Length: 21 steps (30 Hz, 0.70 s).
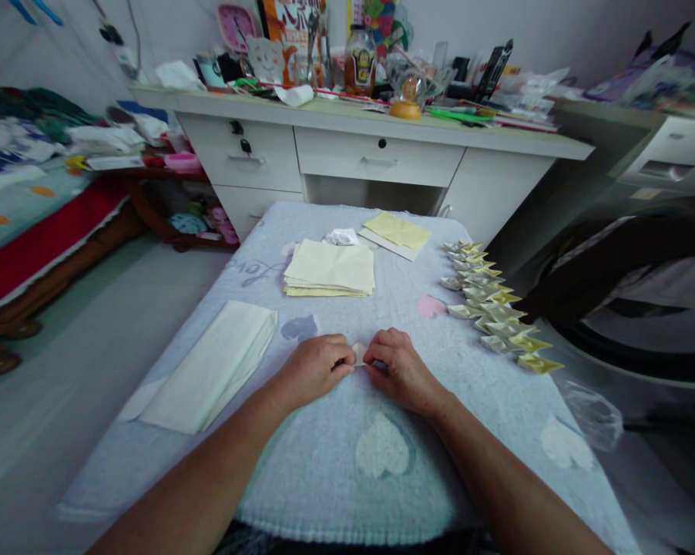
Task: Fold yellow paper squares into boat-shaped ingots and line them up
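My left hand [313, 368] and my right hand [398, 366] meet at the middle of a table covered with a pale blue towel [336, 455]. Together they pinch a small folded piece of pale paper [358, 353], mostly hidden by the fingers. A stack of pale yellow paper sheets [330, 270] lies just beyond the hands. To the right, a row of several folded gold and silver paper pieces [495, 307] runs along the table's edge.
A folded pile of pale paper [212, 362] lies at the left. More yellow sheets [397, 231] and a crumpled white scrap [341, 237] sit at the far end. A cluttered white desk [376, 150] stands behind, a bed [29, 208] at left, a dark chair [630, 270] at right.
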Each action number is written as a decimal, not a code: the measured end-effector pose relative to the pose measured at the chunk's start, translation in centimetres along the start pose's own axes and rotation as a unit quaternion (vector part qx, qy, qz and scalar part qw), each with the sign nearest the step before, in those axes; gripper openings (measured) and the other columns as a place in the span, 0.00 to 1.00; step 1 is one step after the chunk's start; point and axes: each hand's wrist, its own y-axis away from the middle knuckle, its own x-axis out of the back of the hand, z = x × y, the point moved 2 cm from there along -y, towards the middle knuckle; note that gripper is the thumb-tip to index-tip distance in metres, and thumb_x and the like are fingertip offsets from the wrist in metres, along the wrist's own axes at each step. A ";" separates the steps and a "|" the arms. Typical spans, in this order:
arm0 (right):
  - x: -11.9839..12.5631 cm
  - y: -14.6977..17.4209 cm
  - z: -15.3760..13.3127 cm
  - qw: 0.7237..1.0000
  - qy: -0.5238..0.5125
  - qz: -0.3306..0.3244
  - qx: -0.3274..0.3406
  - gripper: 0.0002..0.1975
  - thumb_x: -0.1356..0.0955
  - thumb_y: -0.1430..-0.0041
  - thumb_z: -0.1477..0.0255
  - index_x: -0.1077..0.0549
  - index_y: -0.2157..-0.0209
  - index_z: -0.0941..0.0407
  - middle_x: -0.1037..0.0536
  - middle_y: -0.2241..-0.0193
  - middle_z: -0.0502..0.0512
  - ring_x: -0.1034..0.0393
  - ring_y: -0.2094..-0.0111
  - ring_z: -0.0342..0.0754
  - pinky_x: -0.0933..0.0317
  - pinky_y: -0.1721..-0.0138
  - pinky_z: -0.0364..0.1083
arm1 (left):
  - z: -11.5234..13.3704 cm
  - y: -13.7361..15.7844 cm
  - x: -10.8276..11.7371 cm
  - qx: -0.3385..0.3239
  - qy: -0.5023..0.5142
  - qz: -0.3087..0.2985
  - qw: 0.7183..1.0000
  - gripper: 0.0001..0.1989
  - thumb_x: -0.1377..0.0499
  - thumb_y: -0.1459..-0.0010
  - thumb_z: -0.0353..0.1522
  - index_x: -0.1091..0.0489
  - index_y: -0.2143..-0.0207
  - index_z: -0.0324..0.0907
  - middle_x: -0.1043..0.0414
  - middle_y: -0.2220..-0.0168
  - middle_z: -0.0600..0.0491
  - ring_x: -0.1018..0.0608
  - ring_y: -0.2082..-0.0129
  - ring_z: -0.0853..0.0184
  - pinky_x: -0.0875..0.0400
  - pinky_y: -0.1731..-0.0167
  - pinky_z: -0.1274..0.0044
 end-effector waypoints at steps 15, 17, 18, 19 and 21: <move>-0.1 -0.5 0.3 0.998 -0.019 0.011 -0.061 0.05 0.30 0.41 0.72 0.25 0.70 0.56 0.27 0.68 0.53 0.37 0.62 0.48 0.48 0.57 0.49 | -0.3 -0.1 0.2 0.016 -0.033 0.011 0.999 0.07 0.41 0.43 0.31 0.31 0.75 0.40 0.33 0.73 0.55 0.29 0.70 0.69 0.40 0.69 0.79; -0.2 -0.5 0.3 0.998 -0.017 0.010 -0.062 0.05 0.30 0.40 0.71 0.25 0.70 0.56 0.27 0.68 0.53 0.37 0.62 0.48 0.48 0.58 0.49 | -0.4 -0.1 0.2 0.013 -0.030 0.006 0.999 0.07 0.42 0.43 0.31 0.31 0.74 0.40 0.32 0.72 0.55 0.29 0.70 0.69 0.40 0.69 0.79; -0.2 -0.5 0.3 0.998 -0.016 0.008 -0.063 0.05 0.30 0.40 0.71 0.25 0.70 0.56 0.27 0.68 0.53 0.37 0.62 0.48 0.48 0.58 0.49 | -0.4 -0.1 0.2 0.013 -0.030 0.004 0.999 0.07 0.42 0.43 0.30 0.31 0.74 0.40 0.32 0.72 0.55 0.29 0.70 0.70 0.40 0.69 0.79; -0.2 -0.6 0.3 0.998 -0.014 0.005 -0.064 0.05 0.31 0.40 0.71 0.26 0.70 0.56 0.27 0.68 0.53 0.37 0.62 0.48 0.48 0.58 0.49 | -0.4 -0.1 0.2 0.014 -0.030 0.003 0.999 0.07 0.42 0.43 0.30 0.31 0.74 0.40 0.32 0.72 0.55 0.29 0.70 0.70 0.40 0.69 0.79; -0.1 -0.6 0.4 0.998 -0.011 0.000 -0.066 0.06 0.31 0.40 0.71 0.26 0.70 0.57 0.28 0.68 0.53 0.37 0.62 0.48 0.48 0.58 0.48 | -0.4 -0.1 0.2 0.018 -0.034 0.002 0.999 0.07 0.43 0.43 0.30 0.31 0.74 0.40 0.32 0.73 0.55 0.30 0.71 0.70 0.40 0.70 0.79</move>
